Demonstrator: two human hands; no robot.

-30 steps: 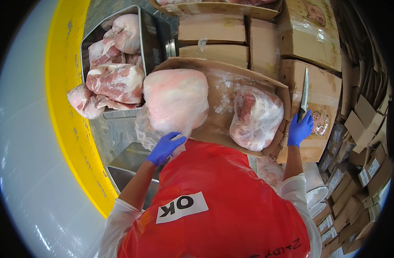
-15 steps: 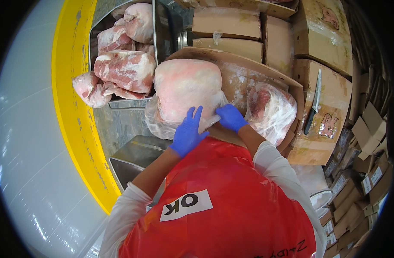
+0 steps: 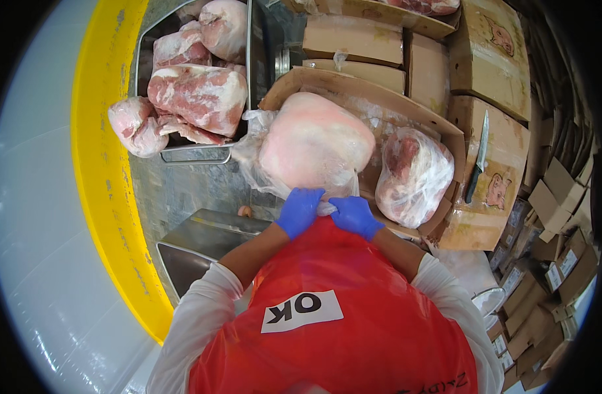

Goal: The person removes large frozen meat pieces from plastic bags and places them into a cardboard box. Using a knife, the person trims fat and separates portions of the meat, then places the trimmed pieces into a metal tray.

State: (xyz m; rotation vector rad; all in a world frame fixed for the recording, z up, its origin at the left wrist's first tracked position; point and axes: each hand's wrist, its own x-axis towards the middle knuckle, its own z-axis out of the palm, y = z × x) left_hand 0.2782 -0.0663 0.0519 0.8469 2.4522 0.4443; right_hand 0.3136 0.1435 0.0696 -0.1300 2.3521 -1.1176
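Observation:
A large pale slab of frozen meat (image 3: 314, 141) lies in clear plastic wrap over the left part of an open cardboard box (image 3: 455, 154). Both hands wear blue gloves and are close together at its near edge. My left hand (image 3: 299, 213) is closed on the bunched plastic wrap (image 3: 326, 208). Just to the right, my right hand (image 3: 355, 217) pinches the same wrap. Loose film (image 3: 251, 151) spreads out at the slab's left side. Another wrapped piece of meat (image 3: 416, 177) sits in the box's right part.
A metal bin (image 3: 255, 59) piled with unwrapped meat (image 3: 197, 98) stands at the far left, beside a yellow floor stripe (image 3: 107, 177). A second metal container (image 3: 209, 243) is near left. A knife (image 3: 479, 157) lies on a closed carton (image 3: 491, 217) at right. Flattened cardboard (image 3: 567, 187) lies beyond.
My left hand has moved right and closed on the wrap beside my right hand. The slab has turned and shifted right, and the film at its near edge is gathered toward me.

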